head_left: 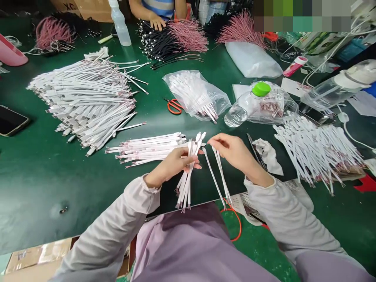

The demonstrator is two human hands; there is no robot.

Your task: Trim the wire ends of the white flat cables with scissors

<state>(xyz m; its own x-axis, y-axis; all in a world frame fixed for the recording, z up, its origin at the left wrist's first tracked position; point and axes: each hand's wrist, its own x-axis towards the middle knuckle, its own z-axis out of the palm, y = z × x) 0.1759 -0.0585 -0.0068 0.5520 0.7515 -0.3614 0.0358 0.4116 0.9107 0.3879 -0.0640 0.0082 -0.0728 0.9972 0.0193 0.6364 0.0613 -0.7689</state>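
My left hand (175, 163) is closed around a bundle of short white cables (185, 184). Their flat connectors point up past the fingers, and the bare pinkish wire ends hang toward the table's front edge. My right hand (230, 150) pinches the upper ends of a few white cables (222, 174), which hang down toward my lap. Between the two hands one more white cable (212, 175) slants down; which hand has its top end I cannot tell. Beside my left hand lies a row of similar cables (149, 147) on the green table (88, 184).
A big heap of white cables (94, 98) is at left, another pile (314, 150) at right. Behind my hands are orange scissors (175, 106), a bag of cables (195, 94) and a bottle (235, 115). Tweezers (257, 152) lie by my right wrist. Across the table, a person's hand (157, 21) touches black cables.
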